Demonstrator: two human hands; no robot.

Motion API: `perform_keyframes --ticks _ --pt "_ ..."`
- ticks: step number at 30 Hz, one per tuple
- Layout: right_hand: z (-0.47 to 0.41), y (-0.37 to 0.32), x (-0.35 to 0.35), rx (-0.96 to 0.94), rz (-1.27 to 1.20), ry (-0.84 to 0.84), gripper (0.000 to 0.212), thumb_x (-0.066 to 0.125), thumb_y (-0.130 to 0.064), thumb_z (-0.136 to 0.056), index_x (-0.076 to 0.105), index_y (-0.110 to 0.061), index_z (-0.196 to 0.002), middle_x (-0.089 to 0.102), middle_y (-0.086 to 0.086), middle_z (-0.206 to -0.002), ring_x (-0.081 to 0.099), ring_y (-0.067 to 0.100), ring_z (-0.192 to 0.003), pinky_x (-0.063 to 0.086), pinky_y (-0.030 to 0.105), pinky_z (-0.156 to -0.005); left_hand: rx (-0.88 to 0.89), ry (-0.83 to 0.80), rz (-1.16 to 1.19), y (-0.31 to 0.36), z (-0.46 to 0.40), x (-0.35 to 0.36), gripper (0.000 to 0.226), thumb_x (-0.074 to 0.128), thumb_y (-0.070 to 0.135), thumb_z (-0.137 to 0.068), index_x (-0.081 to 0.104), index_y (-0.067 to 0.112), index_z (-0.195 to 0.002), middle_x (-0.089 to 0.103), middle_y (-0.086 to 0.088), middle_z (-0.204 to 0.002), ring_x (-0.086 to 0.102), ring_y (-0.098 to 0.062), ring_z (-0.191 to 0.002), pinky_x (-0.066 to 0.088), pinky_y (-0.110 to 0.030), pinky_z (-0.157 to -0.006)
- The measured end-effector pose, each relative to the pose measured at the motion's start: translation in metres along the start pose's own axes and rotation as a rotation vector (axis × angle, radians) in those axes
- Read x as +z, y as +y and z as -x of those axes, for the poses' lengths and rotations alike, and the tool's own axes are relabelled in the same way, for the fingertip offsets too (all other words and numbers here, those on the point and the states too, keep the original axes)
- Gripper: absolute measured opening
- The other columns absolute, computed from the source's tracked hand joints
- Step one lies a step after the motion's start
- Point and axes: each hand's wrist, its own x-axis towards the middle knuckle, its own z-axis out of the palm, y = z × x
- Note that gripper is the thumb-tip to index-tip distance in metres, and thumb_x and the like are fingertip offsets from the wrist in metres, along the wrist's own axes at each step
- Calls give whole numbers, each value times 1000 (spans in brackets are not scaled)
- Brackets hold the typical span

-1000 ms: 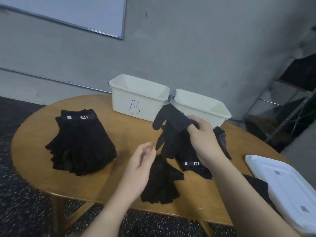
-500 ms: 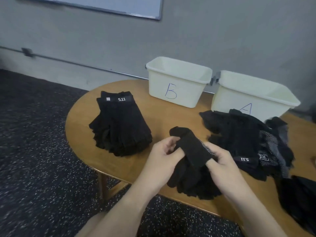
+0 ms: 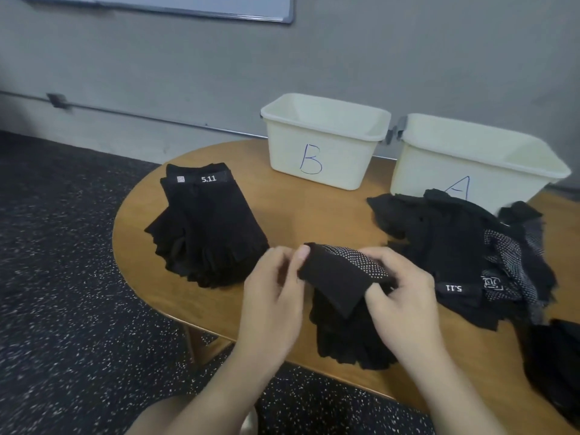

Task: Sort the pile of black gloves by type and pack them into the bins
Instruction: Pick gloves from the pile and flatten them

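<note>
Holding one dotted glove (image 3: 342, 274) between them, the left hand (image 3: 273, 296) and right hand (image 3: 405, 296) are working just above a small heap of gloves (image 3: 348, 337) at the near edge of the worktop (image 3: 298, 215). The left thumb and fingers (image 3: 303, 254) are pinching the glove's left end; the right fingers are curling round its right end, the thumb pressing on the cuff side.

The glove is sagging and folding between the two grips, so it is judged light, limp knit fabric with no stiffness. The white grip dots should be giving friction, making slippage unlikely. Taking hold at the cuff or across the palm appears soundest, since the fingertips of the glove will be flopping.

A neat stack (image 3: 204, 227) labelled 5.11 is lying to the left, near the worktop's rounded left rim. A looser pile (image 3: 464, 255) is sitting to the right, touching the front of bin A (image 3: 470, 164). Bin B (image 3: 323, 142) is standing beside it at the far edge; no gloves are showing inside either bin, though their floors are not visible.

Bare wood is lying between the stack, bin B and the hands, offering open passage to both bins. The near heap is overhanging the front rim and is at risk of sliding to the floor (image 3: 78, 309).
</note>
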Motion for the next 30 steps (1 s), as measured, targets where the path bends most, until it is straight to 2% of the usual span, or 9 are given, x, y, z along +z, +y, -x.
perform_keyframes --ticks 2,4,6,9,12,17,21,26,30 --pt "2 2 1 -69 72 60 52 62 21 -70 75 -18 -100 73 -18 -97 67 2 -95 45 8 -80 -157 -160 181 3 -2 0 79 23 66 -100 74 5 -96 72 -17 -84 66 -20 -76 52 -28 -71" --pt "4 2 2 -97 113 103 50 63 20 -69 76 -16 -102 71 -17 -97 65 -1 -95 45 7 -81 -336 -270 459 7 -4 1 95 25 77 -93 71 -4 -114 71 -31 -99 65 -28 -77 53 -34 -70" --pt "6 3 2 -92 133 130 47 66 19 -71 76 -16 -103 71 -15 -96 66 0 -93 45 7 -80 -321 -345 451 8 -1 1 75 49 69 -96 70 0 -118 74 -22 -107 69 -26 -85 57 -38 -74" --pt "5 5 1 -111 142 88 44 69 17 -74 76 -16 -103 70 -15 -94 66 2 -92 44 8 -79 -195 -349 331 3 6 -1 17 68 18 -98 73 9 -113 77 -7 -108 73 -20 -97 60 -34 -82" --pt "3 3 -6 -171 123 -84 37 70 10 -82 75 -20 -103 67 -16 -93 65 5 -92 44 11 -78 -264 -301 556 3 3 -3 22 74 13 -91 71 6 -112 75 -14 -112 71 -29 -110 57 -45 -95" --pt "6 -2 -27 -135 -52 -385 24 67 -15 -89 70 -26 -111 66 -11 -103 64 17 -101 48 20 -83 -287 -277 874 12 -2 -9 14 65 6 -85 68 7 -98 71 -14 -98 71 -25 -95 59 -39 -81" --pt "3 0 -32 -18 -245 -278 31 55 -13 -86 72 -25 -110 69 -7 -111 64 17 -110 47 20 -90 -271 -298 945 18 -2 -14 10 58 6 -86 64 9 -93 67 -12 -94 68 -24 -91 58 -38 -76" --pt "0 21 -12 81 101 -357 35 40 -29 -102 64 -30 -128 61 -22 -128 52 -3 -125 39 23 -109 -198 -313 913 17 -4 -27 17 68 9 -78 63 9 -95 63 -12 -94 66 -24 -92 58 -36 -78" --pt "17 29 -1 -4 433 -574 52 34 -45 -108 34 -33 -159 24 -25 -164 10 -8 -152 10 20 -124 -147 -342 846 18 -5 -37 22 65 14 -83 63 5 -104 61 -13 -96 61 -23 -93 54 -31 -83"
